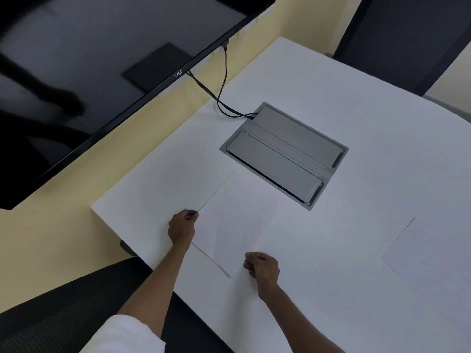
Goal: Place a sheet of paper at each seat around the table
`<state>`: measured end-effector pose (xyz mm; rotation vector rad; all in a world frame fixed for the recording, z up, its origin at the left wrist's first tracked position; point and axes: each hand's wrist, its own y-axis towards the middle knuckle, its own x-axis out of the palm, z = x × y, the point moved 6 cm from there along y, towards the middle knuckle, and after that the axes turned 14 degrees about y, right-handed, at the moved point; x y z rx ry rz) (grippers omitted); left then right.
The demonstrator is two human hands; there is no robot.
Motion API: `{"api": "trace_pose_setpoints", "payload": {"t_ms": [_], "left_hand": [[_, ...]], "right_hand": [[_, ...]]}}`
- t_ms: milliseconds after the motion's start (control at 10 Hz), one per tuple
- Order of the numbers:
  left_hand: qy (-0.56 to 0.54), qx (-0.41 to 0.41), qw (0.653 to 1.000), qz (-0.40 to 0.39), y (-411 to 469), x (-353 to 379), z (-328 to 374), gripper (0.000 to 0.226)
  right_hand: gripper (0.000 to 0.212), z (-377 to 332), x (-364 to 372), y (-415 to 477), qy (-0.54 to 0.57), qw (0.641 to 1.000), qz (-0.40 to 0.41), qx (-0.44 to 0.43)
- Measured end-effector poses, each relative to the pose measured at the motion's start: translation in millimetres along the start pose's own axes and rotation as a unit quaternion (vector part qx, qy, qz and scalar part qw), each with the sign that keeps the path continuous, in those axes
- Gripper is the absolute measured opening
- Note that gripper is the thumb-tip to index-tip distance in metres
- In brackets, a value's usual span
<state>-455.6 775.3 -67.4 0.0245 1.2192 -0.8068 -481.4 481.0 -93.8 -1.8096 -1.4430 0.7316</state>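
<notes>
Both hands are curled closed on one sheet of paper (237, 220) lying in front of the near seat: the left hand (182, 225) pinches its left edge about midway along, and the right hand (262, 267) pinches its near edge close to the corner. The sheet rests on the white worktop (356, 110), tilted out of line with the worktop's edge, its far left edge slightly raised and casting a thin shadow. A black office chair (76, 301) sits just below this spot. A second sheet (428, 253) lies flat further to the right, well apart from the first. Beyond the held sheet is a grey cable box (283, 155) set into the worktop, with cables (221, 80) running up to a dark monitor (102, 59).

The paper looks light, thin and floppy; it would likely sag if held at one point and crease under a hard pinch. Holding two edges lightly, as here, seems the safest way to square it up.
</notes>
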Motion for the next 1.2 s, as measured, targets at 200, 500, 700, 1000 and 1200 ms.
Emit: {"api": "trace_pose_setpoints", "payload": {"t_ms": [200,500,700,1000,1200], "left_hand": [[-0.002,0.012,1.000,0.006,1.0,-1.1,5.1,0.012],[-0.019,0.004,1.000,0.007,-1.3,-1.8,1.6,0.015],[-0.029,0.004,1.000,0.009,-3.1,-1.2,1.0,0.019],[-0.038,-0.023,0.996,0.082,-17.0,-16.1,-9.2,0.023],[-0.021,0.038,0.990,0.137,-46.8,-18.9,0.8,0.027]], "right_hand": [[0.005,-0.1,1.3,-4.2,0.004,1.000,0.001,-0.003],[0.005,-0.5,1.3,-6.3,0.000,1.000,0.002,-0.003],[0.006,-0.5,0.0,-7.7,0.002,1.000,-0.004,0.000],[0.007,5.0,-11.5,-14.3,0.013,1.000,-0.018,0.009],[0.014,4.9,-30.9,-25.4,-0.031,0.999,-0.032,-0.015]]}}
